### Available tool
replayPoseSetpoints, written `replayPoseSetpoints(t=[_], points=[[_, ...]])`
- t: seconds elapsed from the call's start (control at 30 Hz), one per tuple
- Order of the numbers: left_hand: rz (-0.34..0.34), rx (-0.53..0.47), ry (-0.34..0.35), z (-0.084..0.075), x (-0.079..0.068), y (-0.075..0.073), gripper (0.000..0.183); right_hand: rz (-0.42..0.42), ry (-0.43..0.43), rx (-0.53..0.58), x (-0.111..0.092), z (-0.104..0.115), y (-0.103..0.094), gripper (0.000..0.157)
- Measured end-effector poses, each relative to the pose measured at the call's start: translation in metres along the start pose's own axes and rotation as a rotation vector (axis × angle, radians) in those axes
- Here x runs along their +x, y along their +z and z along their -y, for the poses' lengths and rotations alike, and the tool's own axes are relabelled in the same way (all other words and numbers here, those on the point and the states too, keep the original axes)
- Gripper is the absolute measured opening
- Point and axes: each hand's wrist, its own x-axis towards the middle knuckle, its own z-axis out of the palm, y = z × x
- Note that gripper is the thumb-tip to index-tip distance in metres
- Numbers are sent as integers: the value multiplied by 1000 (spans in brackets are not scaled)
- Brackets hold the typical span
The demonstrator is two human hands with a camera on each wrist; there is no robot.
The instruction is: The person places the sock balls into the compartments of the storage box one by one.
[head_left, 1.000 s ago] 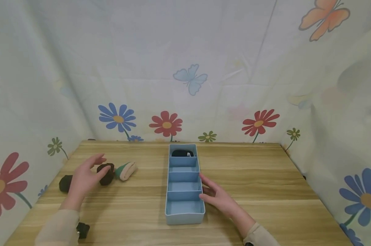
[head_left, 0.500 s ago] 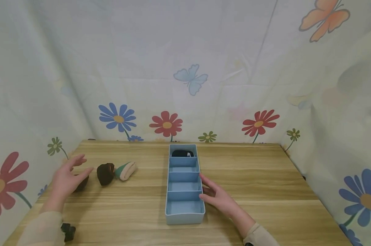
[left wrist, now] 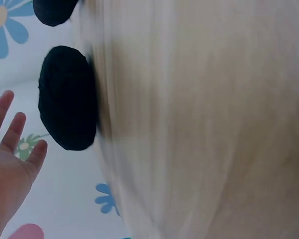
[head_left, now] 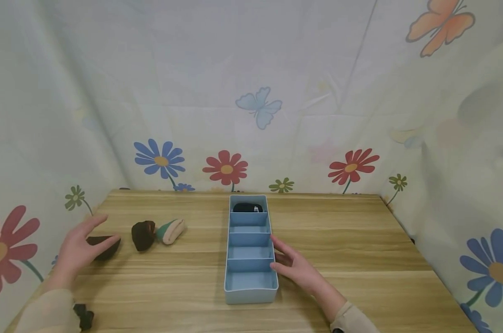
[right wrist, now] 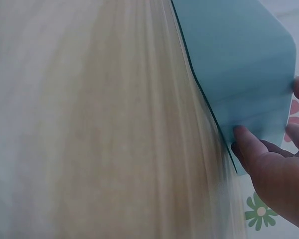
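Observation:
My left hand (head_left: pixel 77 247) is beside the leftmost rolled-up dark sock (head_left: pixel 105 247), thumb and fingers spread around it. In the left wrist view, a gap shows between my fingers and that sock (left wrist: pixel 68 98). To its right lie a rolled brown-black sock (head_left: pixel 143 236) and a green-and-beige folded sock (head_left: pixel 170 231). My right hand (head_left: pixel 297 266) touches the right wall of a light blue divided box (head_left: pixel 251 296), fingertips at its rim. The right wrist view shows the fingers against the box's side (right wrist: pixel 239 74). A black rolled sock with white marks (head_left: pixel 247 207) sits in the farthest compartment.
The wood-grain table (head_left: pixel 338 231) ends at a flower-printed cloth (head_left: pixel 301 138) behind and at both sides. A small black device (head_left: pixel 83 317) is at my left wrist. Thin dividers split the box into compartments, rear to front.
My left hand has moved left, from over the brown-black sock to the leftmost dark sock, which has shifted slightly into view. My right hand and the box have stayed still.

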Motion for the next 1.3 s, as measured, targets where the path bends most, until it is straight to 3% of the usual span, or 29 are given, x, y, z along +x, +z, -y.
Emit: replayPoseSetpoints(t=[0.23, 0.4, 0.83, 1.3], points=[[-2, 48, 61, 14, -2, 2, 78, 1, 5, -1, 1, 0, -1, 73], [35, 101, 40, 23, -5, 4, 81, -3, 7, -13, 1, -1, -1, 72], [145, 90, -35, 37, -10, 4, 97, 0, 14, 0, 0, 0, 0, 72], [221, 47, -26, 46, -12, 5, 99, 7, -3, 12, 0, 0, 0, 71]])
